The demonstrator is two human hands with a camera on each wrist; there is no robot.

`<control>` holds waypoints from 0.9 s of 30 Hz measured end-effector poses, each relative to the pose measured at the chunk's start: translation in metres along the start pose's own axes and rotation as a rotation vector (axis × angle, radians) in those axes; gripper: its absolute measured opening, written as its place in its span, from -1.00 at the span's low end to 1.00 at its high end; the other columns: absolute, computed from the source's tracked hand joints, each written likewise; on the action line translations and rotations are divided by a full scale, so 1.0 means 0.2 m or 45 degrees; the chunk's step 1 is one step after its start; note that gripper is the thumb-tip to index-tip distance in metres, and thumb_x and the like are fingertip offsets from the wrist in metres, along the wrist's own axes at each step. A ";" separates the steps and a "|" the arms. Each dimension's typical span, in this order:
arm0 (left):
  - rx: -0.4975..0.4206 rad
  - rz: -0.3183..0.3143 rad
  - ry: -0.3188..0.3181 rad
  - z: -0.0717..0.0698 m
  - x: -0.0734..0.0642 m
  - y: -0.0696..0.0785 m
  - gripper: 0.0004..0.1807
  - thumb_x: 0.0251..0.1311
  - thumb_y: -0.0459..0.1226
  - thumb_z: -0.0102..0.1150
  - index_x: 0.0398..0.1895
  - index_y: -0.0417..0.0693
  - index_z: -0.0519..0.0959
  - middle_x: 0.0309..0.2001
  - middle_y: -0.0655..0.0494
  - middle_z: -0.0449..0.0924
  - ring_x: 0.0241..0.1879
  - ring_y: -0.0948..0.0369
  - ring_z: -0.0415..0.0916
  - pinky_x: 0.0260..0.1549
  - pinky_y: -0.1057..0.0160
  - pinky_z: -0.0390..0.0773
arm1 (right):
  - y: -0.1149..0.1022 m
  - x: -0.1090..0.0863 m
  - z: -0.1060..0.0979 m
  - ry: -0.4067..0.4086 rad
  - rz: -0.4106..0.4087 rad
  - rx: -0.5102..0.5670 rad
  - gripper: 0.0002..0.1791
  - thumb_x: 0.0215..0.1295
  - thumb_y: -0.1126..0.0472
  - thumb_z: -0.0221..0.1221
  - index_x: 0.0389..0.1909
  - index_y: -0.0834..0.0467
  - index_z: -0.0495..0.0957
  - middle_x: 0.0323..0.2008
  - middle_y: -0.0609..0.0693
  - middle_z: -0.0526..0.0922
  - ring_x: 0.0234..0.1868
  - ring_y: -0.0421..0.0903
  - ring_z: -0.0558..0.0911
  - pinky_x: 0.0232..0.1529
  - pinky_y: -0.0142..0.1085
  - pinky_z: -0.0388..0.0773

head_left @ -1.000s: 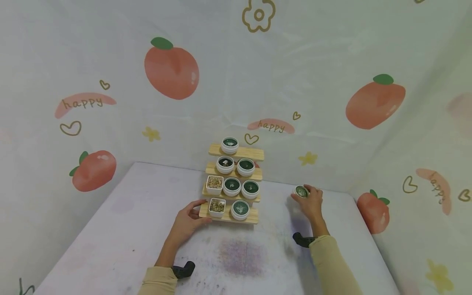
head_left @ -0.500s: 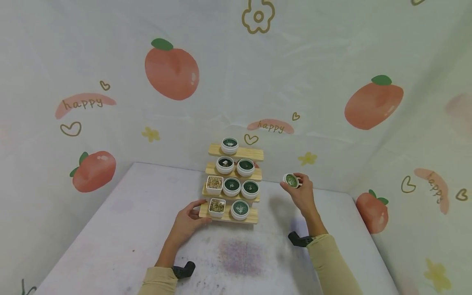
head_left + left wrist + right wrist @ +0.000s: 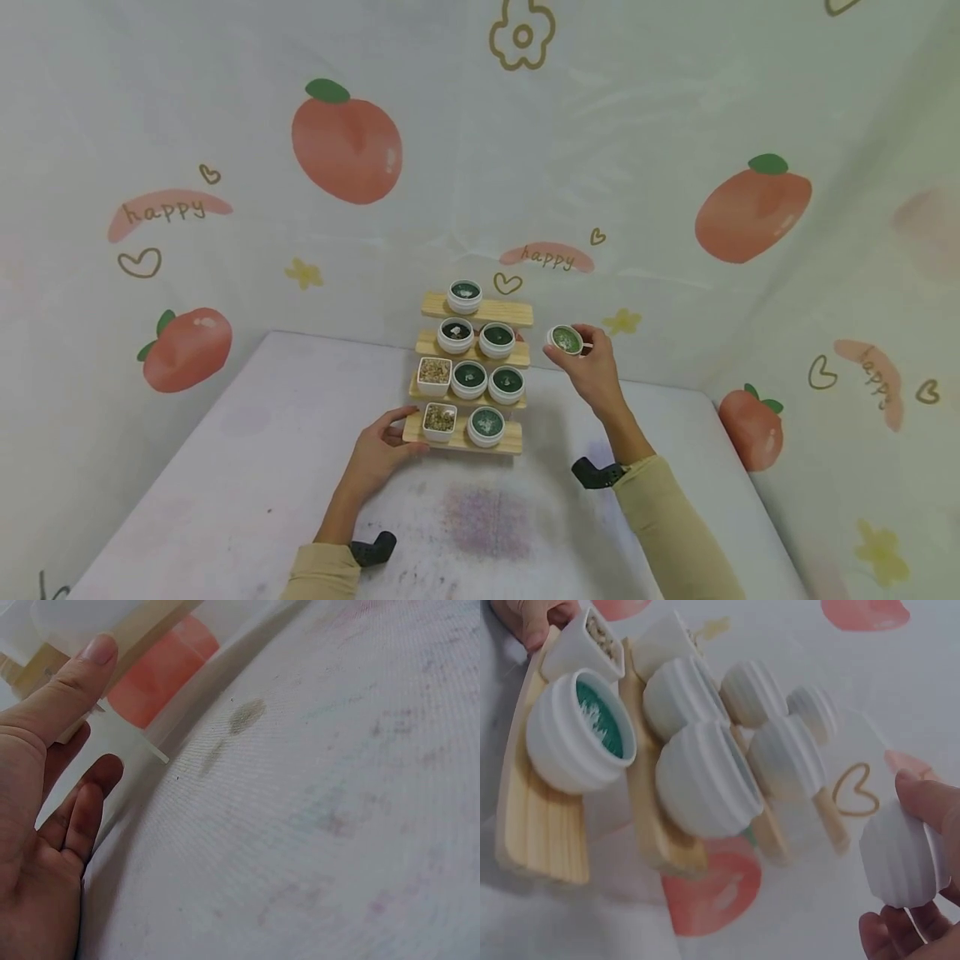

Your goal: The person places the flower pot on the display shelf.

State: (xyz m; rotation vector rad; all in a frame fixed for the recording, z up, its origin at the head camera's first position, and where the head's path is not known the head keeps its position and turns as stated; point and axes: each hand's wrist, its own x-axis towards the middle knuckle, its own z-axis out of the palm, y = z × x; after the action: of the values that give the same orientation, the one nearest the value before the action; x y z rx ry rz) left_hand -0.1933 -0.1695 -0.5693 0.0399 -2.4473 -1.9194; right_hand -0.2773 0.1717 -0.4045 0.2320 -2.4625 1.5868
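A tiered wooden stand (image 3: 465, 443) with four boards carries small white pots. My left hand (image 3: 381, 454) holds the left end of its lowest board, thumb along the front. In the left wrist view the thumb (image 3: 75, 686) lies against the board. A small ribbed white pot (image 3: 900, 859) with green filling is gripped between the thumb and fingers of my right hand (image 3: 596, 371), raised just right of the upper boards. The top board bears one round pot (image 3: 464, 297) at its left. A square pot (image 3: 439, 422) and a round pot (image 3: 486, 427) sit on the lowest board.
The stand rests on a white stained table (image 3: 315, 417). Behind it hangs a white cloth (image 3: 637, 125) printed with peaches. Several more pots fill the middle boards, including a square pot (image 3: 434, 377) with grainy filling.
My right hand has carried the small pot up and to the left, closer to the stand's upper boards. The left hand stays at the lowest board, and the stand has not shifted.
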 end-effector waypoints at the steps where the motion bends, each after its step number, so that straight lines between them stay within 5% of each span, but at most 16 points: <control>1: 0.003 0.000 -0.003 0.00 0.00 0.00 -0.17 -0.12 -0.06 0.65 0.33 0.23 0.52 -0.17 -0.08 0.68 -0.26 0.21 0.66 -0.30 0.35 0.59 | -0.02 0.01 0.01 -0.004 -0.017 0.002 -0.25 0.23 0.13 0.44 0.33 0.34 0.34 0.18 0.23 0.48 -0.10 -0.11 0.46 -0.20 -0.49 0.46; 7: -0.002 0.007 -0.006 0.00 0.00 -0.01 -0.18 -0.12 -0.07 0.66 0.32 0.24 0.53 -0.17 -0.09 0.68 -0.26 0.19 0.66 -0.31 0.35 0.59 | -0.10 0.08 0.06 0.002 -0.107 -0.037 -0.32 0.22 0.16 0.45 0.31 0.25 0.42 0.13 0.22 0.45 -0.11 -0.04 0.50 -0.19 -0.40 0.44; 14: 0.003 0.001 0.005 0.00 0.00 -0.01 -0.18 -0.12 -0.08 0.65 0.32 0.25 0.53 -0.18 -0.08 0.67 -0.26 0.20 0.66 -0.31 0.35 0.59 | -0.14 0.15 0.14 0.001 -0.024 -0.032 -0.24 0.28 0.06 0.40 0.38 0.25 0.33 0.17 0.24 0.34 -0.16 -0.11 0.44 -0.21 -0.37 0.44; 21: 0.025 0.003 0.001 0.00 0.00 0.00 -0.18 -0.10 -0.07 0.65 0.33 0.24 0.52 -0.18 -0.06 0.68 -0.26 0.20 0.65 -0.31 0.34 0.58 | -0.16 0.22 0.21 0.020 -0.058 0.019 -0.33 0.25 0.13 0.42 0.27 0.35 0.41 0.09 0.22 0.53 -0.13 -0.07 0.49 -0.20 -0.41 0.44; 27: 0.019 0.000 -0.004 0.00 0.00 0.00 -0.18 -0.11 -0.06 0.65 0.33 0.24 0.52 -0.17 -0.07 0.68 -0.25 0.20 0.65 -0.30 0.34 0.58 | -0.16 0.26 0.26 0.009 -0.080 -0.013 -0.30 0.25 0.15 0.41 0.32 0.37 0.39 0.19 0.27 0.49 0.07 0.11 0.54 0.08 -0.20 0.45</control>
State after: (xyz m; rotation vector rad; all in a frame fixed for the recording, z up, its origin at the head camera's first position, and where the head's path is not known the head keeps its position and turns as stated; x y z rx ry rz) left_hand -0.1934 -0.1693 -0.5689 0.0375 -2.4634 -1.9030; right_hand -0.3251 0.1095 -0.3843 0.2985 -2.4323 1.5462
